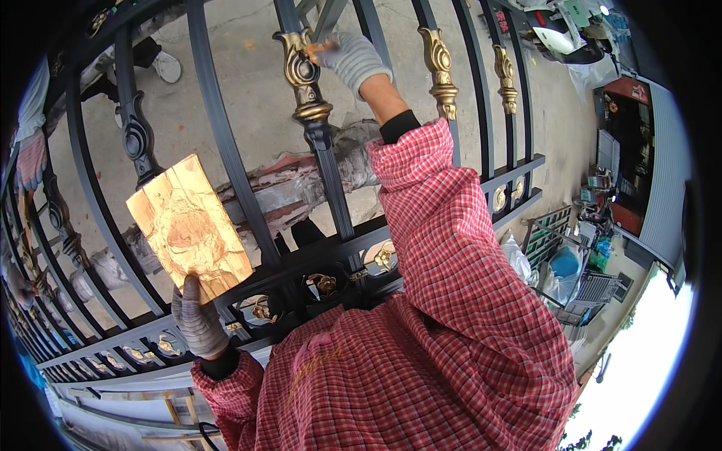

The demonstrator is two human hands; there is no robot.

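The gold board [192, 229] could tip, pinched by the left hand [198, 319] only near its edge; I can't tell what the right hand [356, 62] grips.

Bright sky [648, 353] glares lower right; the grey floor [568, 143] seems concrete.

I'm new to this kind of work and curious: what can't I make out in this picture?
All in the head view:
Right hand: blurred where it meets the gold-and-black ornament, so whether it holds anything is unclear.
Left hand: the gold board hides the fingers behind it.
White shoe: fence bars and the picture's rim hide most of its wearer.
Distant clutter at right: too small to identify piece by piece.
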